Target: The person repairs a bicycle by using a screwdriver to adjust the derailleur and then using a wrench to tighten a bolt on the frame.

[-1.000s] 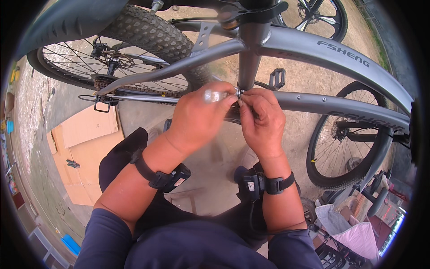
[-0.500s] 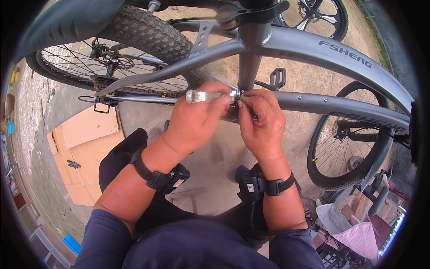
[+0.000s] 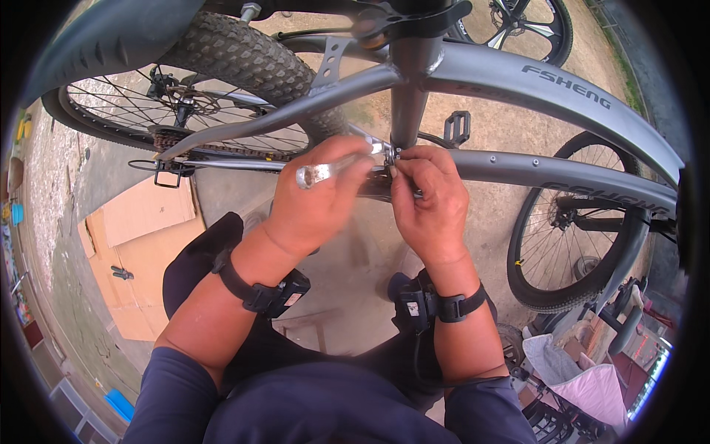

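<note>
A grey bicycle frame crosses the view in front of me. My left hand is closed around a silver wrench, whose ring end sticks out to the left past my knuckles. The wrench's other end reaches a small shiny metal part at the foot of the seat tube. From the right side, my right hand pinches at that same part with thumb and forefinger. My fingertips hide most of what lies between them.
The knobbly rear tyre stands at upper left, the front wheel at right. A pedal sits beyond my right hand. Flattened cardboard with a small dark item lies left. Another wheel is at the top.
The wrench's ring end has swung left and slightly toward me, with my left hand turning along. My right hand stays at the metal part.
</note>
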`<state>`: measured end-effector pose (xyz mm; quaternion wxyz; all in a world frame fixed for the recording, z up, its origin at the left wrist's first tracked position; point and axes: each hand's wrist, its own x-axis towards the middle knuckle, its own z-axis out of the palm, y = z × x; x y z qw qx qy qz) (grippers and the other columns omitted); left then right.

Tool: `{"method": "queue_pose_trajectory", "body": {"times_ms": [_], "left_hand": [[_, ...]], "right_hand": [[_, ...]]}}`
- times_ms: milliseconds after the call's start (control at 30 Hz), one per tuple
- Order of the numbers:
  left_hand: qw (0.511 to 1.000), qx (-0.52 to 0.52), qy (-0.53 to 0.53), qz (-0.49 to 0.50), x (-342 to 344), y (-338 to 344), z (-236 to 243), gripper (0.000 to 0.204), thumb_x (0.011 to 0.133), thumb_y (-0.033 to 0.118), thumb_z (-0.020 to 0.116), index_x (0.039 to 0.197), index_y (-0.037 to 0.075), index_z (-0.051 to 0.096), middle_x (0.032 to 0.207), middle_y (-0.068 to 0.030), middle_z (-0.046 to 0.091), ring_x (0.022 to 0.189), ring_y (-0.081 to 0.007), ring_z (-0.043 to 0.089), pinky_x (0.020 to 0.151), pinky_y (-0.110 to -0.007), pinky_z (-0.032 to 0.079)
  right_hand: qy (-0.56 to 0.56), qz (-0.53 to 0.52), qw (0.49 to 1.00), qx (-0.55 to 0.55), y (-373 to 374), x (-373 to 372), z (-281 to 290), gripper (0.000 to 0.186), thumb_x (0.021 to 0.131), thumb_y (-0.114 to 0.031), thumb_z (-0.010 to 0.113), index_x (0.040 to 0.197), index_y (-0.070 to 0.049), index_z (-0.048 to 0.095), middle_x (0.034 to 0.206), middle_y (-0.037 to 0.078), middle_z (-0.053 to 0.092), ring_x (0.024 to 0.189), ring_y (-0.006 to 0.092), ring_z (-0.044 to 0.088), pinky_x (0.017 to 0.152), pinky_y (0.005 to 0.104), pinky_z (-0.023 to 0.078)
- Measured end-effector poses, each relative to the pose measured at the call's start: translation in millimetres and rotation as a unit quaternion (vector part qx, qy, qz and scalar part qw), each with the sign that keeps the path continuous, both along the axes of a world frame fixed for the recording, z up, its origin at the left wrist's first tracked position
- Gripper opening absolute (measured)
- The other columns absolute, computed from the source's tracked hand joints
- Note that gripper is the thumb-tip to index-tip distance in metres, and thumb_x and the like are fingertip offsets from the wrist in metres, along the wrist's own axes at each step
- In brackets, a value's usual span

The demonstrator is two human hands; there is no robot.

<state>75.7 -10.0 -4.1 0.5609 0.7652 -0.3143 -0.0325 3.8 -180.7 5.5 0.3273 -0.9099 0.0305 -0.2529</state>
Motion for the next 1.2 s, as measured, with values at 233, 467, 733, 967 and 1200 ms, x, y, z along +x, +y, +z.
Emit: {"method": "queue_pose_trajectory", "body": {"times_ms": [233, 467, 733, 967, 1200], "left_hand": [[0.996, 0.044, -0.082, -0.005, 2, 2, 8, 0.015, 0.100, 0.009, 0.063, 0.112, 0.001, 0.060, 0.085, -0.0116, 0.068, 0.073, -0.0231, 0.068, 0.067, -0.031, 0.054], [0.989, 0.022, -0.145, -0.021, 1, -1, 12, 0.016, 0.093, 0.003, 0.067, 0.107, 0.002, 0.061, 0.084, -0.0135, 0.065, 0.069, -0.0308, 0.065, 0.059, -0.035, 0.050], [0.987, 0.046, -0.154, -0.013, -7, 4, 5, 0.028, 0.082, 0.002, 0.072, 0.109, 0.006, 0.063, 0.091, -0.0111, 0.067, 0.074, -0.0321, 0.066, 0.061, -0.037, 0.052], [0.984, 0.045, -0.171, -0.020, -12, 1, 1, 0.023, 0.087, -0.001, 0.068, 0.109, 0.003, 0.062, 0.092, -0.0138, 0.068, 0.074, -0.0321, 0.066, 0.063, -0.037, 0.053], [0.982, 0.044, -0.181, -0.023, -13, 1, -4, 0.021, 0.089, 0.000, 0.067, 0.110, 0.003, 0.062, 0.092, -0.0129, 0.067, 0.074, -0.0308, 0.067, 0.063, -0.036, 0.053]], "right_hand": [[0.011, 0.003, 1.000, 0.003, -2, 1, 1, 0.013, 0.080, -0.002, 0.071, 0.089, -0.008, 0.065, 0.099, 0.008, 0.066, 0.078, 0.0325, 0.067, 0.064, 0.0411, 0.055], [0.014, 0.016, 1.000, 0.015, -2, 2, 1, 0.012, 0.080, -0.002, 0.071, 0.089, -0.007, 0.064, 0.097, 0.009, 0.066, 0.079, 0.0331, 0.067, 0.066, 0.0410, 0.055], [0.010, 0.018, 1.000, 0.020, -3, 2, 2, 0.013, 0.080, -0.001, 0.071, 0.089, -0.007, 0.064, 0.097, 0.010, 0.066, 0.079, 0.0332, 0.067, 0.066, 0.0410, 0.055], [0.038, 0.019, 0.999, 0.024, -3, -1, 4, 0.011, 0.082, 0.003, 0.071, 0.092, -0.003, 0.069, 0.101, 0.012, 0.068, 0.083, 0.0254, 0.068, 0.069, 0.0322, 0.056], [0.020, 0.018, 0.999, 0.043, -2, 0, 0, 0.013, 0.079, -0.001, 0.071, 0.090, -0.007, 0.065, 0.098, 0.010, 0.066, 0.080, 0.0333, 0.067, 0.066, 0.0408, 0.055]]}}
